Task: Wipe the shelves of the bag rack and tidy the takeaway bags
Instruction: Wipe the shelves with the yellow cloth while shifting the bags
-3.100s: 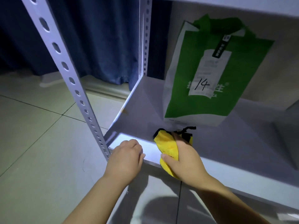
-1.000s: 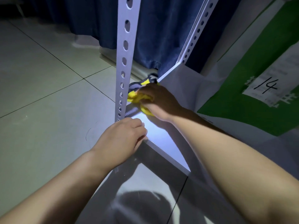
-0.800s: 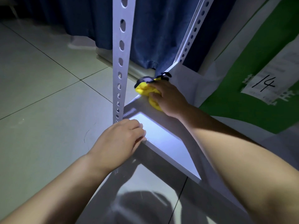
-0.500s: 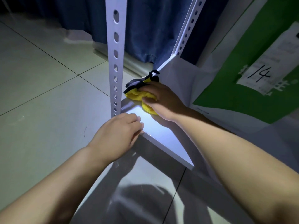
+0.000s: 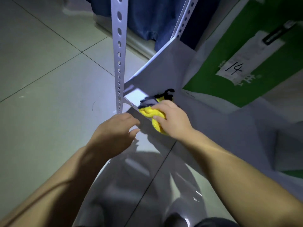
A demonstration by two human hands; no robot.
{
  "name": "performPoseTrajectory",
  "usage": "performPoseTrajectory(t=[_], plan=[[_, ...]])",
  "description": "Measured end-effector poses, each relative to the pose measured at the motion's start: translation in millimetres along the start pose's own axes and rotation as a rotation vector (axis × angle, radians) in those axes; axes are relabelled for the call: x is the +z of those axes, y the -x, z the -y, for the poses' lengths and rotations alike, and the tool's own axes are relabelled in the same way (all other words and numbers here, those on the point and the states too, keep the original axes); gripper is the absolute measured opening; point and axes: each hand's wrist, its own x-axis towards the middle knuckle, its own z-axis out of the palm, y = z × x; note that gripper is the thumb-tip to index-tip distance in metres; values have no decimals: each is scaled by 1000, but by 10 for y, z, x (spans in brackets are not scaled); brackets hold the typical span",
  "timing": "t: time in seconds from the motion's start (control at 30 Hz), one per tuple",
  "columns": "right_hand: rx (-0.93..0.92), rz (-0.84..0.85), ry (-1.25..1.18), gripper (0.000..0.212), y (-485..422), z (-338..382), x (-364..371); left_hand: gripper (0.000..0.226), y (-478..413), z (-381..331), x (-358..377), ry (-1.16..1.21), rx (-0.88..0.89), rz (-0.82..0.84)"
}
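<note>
My right hand (image 5: pixel 174 121) grips a yellow cloth (image 5: pixel 151 113) with a black edge and presses it on the front lip of the white shelf (image 5: pixel 164 71), near the front left corner. My left hand (image 5: pixel 114 134) hovers just off the shelf's front edge beside the perforated front post (image 5: pixel 119 51), fingers loosely spread and holding nothing. A green and white takeaway bag (image 5: pixel 255 51) with a receipt marked 14 stands on the shelf behind and to the right of the cloth.
A second perforated post (image 5: pixel 185 17) rises at the shelf's back left corner, with a dark blue curtain (image 5: pixel 150 15) behind it. Pale floor tiles (image 5: pixel 49 79) lie to the left and below. Another pale object (image 5: pixel 288 145) sits at the right on the shelf.
My right hand has drawn the cloth from the shelf's left rear area forward to the front edge. My left hand has lifted off the shelf corner and its fingers have spread.
</note>
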Motion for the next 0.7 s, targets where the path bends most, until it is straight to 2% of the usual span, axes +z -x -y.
performPoseTrajectory(t=[0.07,0.13,0.17,0.2,0.27,0.3,0.33,0.37,0.4,0.47,0.5,0.53,0.57,0.63,0.7], plan=[[85,131,10,31,255,73,-189,17,120,-152,-199,12,3,34],[192,273,-5,22,497,177,-404,21,188,-307,-443,62,-99,63],[173,364,-20,12,624,263,-554,23,226,-391,-580,90,-150,67],[14,398,-17,7,752,368,-716,23,263,-479,-718,104,-180,76],[-92,308,-243,18,960,564,-1001,23,365,-667,-1007,113,-194,122],[-37,373,-304,15,1073,668,-1136,24,424,-760,-1156,129,-203,143],[104,395,-359,8,1186,787,-1266,26,489,-856,-1302,163,-220,163],[281,346,-497,14,1257,893,-1422,29,560,-962,-1451,215,-245,175],[224,288,-455,19,1314,1005,-1597,34,621,-1076,-1602,275,-272,173],[-19,254,-400,15,1483,1258,-1945,49,704,-1339,-1919,368,-298,170],[-12,254,-481,14,1574,1375,-2129,57,730,-1474,-2094,391,-279,170],[-64,252,-455,16,1666,1496,-2327,60,741,-1615,-2280,417,-242,170],[-48,250,-472,24,1747,1644,-2495,57,747,-1758,-2477,447,-196,177],[60,131,-635,38,1884,1881,-2801,45,756,-2018,-2864,453,-145,218],[40,71,-742,53,2030,2058,-3128,38,788,-2248,-3197,404,-204,223]])
